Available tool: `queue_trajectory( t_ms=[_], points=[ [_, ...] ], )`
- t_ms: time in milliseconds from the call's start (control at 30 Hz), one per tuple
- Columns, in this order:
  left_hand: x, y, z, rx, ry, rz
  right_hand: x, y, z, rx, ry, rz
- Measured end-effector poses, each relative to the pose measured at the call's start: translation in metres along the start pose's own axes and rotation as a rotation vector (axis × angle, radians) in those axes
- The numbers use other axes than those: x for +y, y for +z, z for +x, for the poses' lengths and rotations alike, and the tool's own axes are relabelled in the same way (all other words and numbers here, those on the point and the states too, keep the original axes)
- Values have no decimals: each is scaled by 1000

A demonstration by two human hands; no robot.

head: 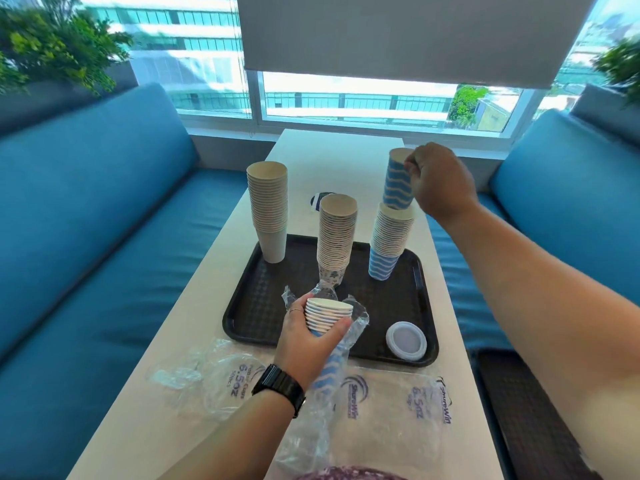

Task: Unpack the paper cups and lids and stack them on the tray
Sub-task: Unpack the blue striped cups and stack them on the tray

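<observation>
A black tray [391, 303] on the white table carries three upright cup stacks: a plain cream stack [268, 209] at the far left, a floral stack [336, 233] in the middle, and a blue wavy stack [389, 242] at the right. My right hand [440, 180] pinches the rim of a single blue wavy cup [397, 180], whose base sits in the top of the right stack. My left hand [313, 341] grips a short stack of blue wavy cups [329, 315] still partly in its clear plastic sleeve [356, 323]. A stack of clear lids [406, 340] lies on the tray's near right corner.
Empty printed plastic bags [391, 400] lie on the table [332, 150] in front of the tray. A dark striped object [320, 199] sits behind the middle stack. Blue benches [104, 220] flank the table on both sides, with a window behind.
</observation>
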State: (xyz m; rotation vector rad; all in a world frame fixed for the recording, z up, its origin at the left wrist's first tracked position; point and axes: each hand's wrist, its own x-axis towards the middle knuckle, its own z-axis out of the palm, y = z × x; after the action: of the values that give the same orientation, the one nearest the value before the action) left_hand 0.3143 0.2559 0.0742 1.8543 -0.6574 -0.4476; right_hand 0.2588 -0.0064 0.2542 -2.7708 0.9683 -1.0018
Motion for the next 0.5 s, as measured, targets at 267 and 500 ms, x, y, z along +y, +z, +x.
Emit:
queue_trajectory(
  t_ms=[267,500],
  points=[
    [-3,-1,0,38,-11,-15,15,43,-22,-177,3,-78],
    [-3,-1,-1,26,-18,-16,18,61,-39,-215,83,-71]
  ],
)
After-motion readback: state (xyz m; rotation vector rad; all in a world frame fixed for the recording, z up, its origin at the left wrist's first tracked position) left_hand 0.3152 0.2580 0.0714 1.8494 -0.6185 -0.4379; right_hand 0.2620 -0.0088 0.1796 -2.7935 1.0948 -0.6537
